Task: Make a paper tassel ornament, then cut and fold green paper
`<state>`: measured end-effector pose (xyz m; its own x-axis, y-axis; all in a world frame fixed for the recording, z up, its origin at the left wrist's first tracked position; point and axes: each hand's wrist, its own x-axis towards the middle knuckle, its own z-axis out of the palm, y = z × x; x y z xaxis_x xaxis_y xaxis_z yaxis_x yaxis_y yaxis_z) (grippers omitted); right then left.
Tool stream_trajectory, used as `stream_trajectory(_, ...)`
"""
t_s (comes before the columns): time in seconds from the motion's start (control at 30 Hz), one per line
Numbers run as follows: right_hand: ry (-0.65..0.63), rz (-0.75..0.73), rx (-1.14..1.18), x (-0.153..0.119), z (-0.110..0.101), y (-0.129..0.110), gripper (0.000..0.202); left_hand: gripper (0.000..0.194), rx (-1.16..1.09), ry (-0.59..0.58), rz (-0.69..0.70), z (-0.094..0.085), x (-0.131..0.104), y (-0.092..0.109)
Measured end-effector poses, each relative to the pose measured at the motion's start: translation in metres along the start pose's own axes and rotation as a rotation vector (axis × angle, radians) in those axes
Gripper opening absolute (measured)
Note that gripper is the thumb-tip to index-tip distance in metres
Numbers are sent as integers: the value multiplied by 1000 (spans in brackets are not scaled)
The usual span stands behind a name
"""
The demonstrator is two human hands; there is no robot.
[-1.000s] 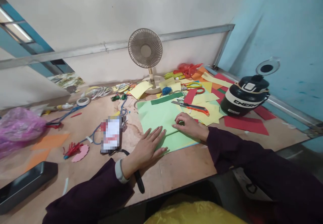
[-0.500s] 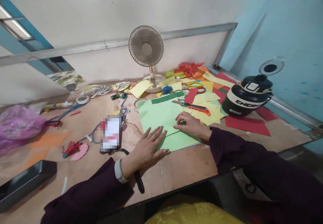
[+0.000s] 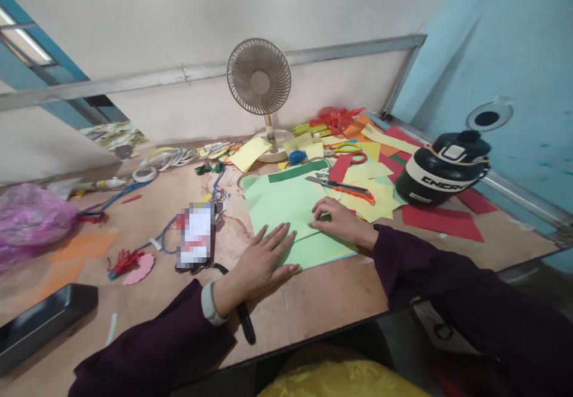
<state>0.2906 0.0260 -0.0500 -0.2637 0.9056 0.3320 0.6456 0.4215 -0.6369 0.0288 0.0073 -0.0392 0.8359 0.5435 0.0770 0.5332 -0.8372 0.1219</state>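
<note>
Light green paper (image 3: 282, 203) lies on the table in front of me, its near part folded or overlapped by another sheet edge. My left hand (image 3: 264, 259) rests flat on its lower left part, fingers spread. My right hand (image 3: 335, 221) is at the right side of the paper, fingers curled with thumb and index pinched at the sheet's edge. A dark green strip (image 3: 298, 172) lies across the paper's far edge. Just beyond my right hand is an orange box cutter (image 3: 353, 191), blade out, beside red-handled scissors (image 3: 358, 158).
A small fan (image 3: 258, 80) stands at the back. A black bottle (image 3: 443, 170) stands at the right among red and yellow papers. At the left are a pink plastic bag (image 3: 33, 221), a black case (image 3: 49, 325), a badge holder (image 3: 196, 236) and orange papers (image 3: 85, 246).
The view has shifted slightly. Both hands keep the same places on the green paper.
</note>
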Motion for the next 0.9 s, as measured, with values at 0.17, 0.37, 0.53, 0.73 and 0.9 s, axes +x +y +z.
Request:
stream_trajectory(0.17, 26, 7, -52, -1, -2, 0, 19, 63, -4, -8, -7, 0, 0, 0)
stream_trajectory(0.37, -22, -238, -192, -11, 4, -22, 47, 63, 5, 11, 11, 1, 0, -1)
stream_trajectory(0.53, -293, -422, -343, -24, 19, -35, 72, 63, 20, 14, 21, 0, -1, -1)
stream_trajectory(0.73, -425, -379, -415, -28, 17, -35, 83, 65, 26, -34, 3, -4, 1, 1)
stream_trajectory(0.9, -478, -375, -398, -28, 12, -34, 88, 75, 15, -81, 26, -6, -1, -1)
